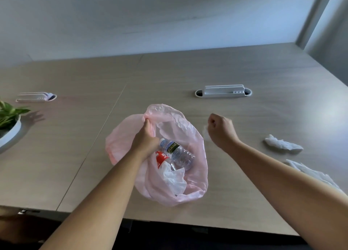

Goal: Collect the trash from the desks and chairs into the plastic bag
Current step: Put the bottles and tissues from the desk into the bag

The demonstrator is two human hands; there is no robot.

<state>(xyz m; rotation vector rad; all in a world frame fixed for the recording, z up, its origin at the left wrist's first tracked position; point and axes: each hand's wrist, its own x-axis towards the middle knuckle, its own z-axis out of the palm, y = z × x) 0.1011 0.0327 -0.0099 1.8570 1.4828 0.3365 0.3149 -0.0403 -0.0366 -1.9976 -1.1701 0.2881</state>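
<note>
A pink plastic bag (190,137) lies open on the wooden desk (75,146). My left hand (146,137) grips its rim at the far left side and holds the mouth open. Inside lie a clear water bottle (178,153), a bottle with a red label (162,158) and a crumpled white tissue (174,180). My right hand (220,130) hovers just right of the bag, fingers curled round a small white tissue scrap (205,132). Two more crumpled tissues lie on the desk to the right: one (282,144) farther out, one (312,172) beside my right forearm.
A white cable-port cover (223,91) sits in the desk behind the bag, and another (36,97) at the far left. A potted plant in a white bowl (9,131) stands at the left edge. A wall rises behind the desk.
</note>
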